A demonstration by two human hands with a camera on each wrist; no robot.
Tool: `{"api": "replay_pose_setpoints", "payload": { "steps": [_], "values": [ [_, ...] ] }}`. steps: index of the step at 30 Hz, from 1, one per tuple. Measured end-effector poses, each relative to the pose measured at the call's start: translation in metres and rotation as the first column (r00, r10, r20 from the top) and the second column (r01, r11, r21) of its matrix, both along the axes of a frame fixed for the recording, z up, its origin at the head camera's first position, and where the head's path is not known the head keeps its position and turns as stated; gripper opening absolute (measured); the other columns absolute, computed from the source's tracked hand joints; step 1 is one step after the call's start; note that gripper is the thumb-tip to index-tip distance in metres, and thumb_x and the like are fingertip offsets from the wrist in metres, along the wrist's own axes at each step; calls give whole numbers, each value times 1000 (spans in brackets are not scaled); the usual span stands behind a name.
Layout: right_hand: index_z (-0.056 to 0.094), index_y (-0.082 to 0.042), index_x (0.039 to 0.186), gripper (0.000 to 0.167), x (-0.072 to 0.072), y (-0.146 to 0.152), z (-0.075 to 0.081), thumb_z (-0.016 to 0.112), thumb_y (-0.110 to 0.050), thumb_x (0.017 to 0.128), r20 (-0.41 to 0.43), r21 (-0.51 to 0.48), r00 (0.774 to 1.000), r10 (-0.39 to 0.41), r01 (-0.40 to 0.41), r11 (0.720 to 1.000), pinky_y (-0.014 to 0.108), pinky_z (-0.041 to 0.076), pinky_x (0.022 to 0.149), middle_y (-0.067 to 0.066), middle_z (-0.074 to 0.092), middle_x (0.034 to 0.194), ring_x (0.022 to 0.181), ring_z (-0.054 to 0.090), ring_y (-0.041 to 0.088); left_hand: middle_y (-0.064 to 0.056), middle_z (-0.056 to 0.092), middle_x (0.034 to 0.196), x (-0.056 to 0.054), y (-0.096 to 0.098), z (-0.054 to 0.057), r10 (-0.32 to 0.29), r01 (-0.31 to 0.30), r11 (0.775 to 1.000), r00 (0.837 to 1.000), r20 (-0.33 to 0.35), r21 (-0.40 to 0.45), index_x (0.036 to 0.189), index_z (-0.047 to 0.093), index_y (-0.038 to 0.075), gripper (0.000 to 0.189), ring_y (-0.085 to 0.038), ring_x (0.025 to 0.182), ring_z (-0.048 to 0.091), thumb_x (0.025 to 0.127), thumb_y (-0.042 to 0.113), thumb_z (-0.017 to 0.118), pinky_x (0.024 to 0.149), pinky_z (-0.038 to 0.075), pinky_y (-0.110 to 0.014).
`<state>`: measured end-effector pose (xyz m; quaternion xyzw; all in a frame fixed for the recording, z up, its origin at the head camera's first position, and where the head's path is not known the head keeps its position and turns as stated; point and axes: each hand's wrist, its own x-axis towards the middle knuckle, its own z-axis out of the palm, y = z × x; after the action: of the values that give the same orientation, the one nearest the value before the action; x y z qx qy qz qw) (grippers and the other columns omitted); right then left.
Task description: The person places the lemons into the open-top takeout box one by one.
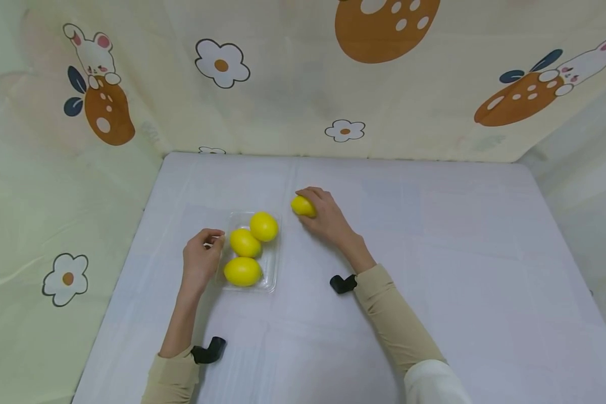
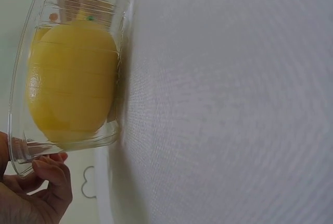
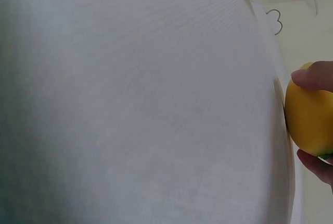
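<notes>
My right hand (image 1: pixel 325 216) holds a yellow lemon (image 1: pixel 302 206), thumb on one side and fingers on the other. The right wrist view shows this lemon (image 3: pixel 308 117) right at the tabletop, with a bit of green at its lower end. A clear plastic tray (image 1: pixel 270 272) stands to its left, with a lemon (image 1: pixel 264 226) at the back, another lemon (image 1: pixel 245 243) in the middle and a third lemon (image 1: pixel 243 271) in front. At the tray's left side, my left hand (image 1: pixel 201 261) pinches the rim between thumb and fingers. In the left wrist view a lemon (image 2: pixel 73 83) shows through the tray wall.
A white-covered table (image 1: pixel 459 269) spreads out to the right of both hands. Behind it hangs a cream curtain (image 1: pixel 283 101) printed with flowers and rabbits. Black wrist pieces sit at the left cuff (image 1: pixel 209 350) and the right cuff (image 1: pixel 343 284).
</notes>
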<state>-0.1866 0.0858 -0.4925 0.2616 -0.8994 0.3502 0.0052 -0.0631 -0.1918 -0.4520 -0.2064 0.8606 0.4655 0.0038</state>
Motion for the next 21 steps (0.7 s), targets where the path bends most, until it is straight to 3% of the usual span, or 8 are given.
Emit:
{"api": "replay_pose_setpoints", "payload": {
  "steps": [7, 21],
  "values": [
    [58, -6, 140, 54, -1, 0, -2, 77, -10, 90, 14, 4, 1000, -7, 7, 1000, 48, 47, 109, 18, 55, 141, 124, 53, 38, -18, 66, 103, 0, 0, -1, -1, 1, 1000, 1000, -4, 10, 119, 69, 0, 25, -23, 75, 54, 103, 15, 60, 54, 44, -21],
    [58, -7, 138, 52, 4, 1, 1, 78, -12, 90, -2, 2, 999, -49, 49, 999, 49, 48, 109, 17, 55, 140, 124, 54, 36, -18, 65, 103, 0, 0, -1, -1, 1, 1000, 1000, 0, 13, 120, 69, 0, 25, -22, 74, 54, 103, 15, 59, 53, 44, -20]
  ]
}}
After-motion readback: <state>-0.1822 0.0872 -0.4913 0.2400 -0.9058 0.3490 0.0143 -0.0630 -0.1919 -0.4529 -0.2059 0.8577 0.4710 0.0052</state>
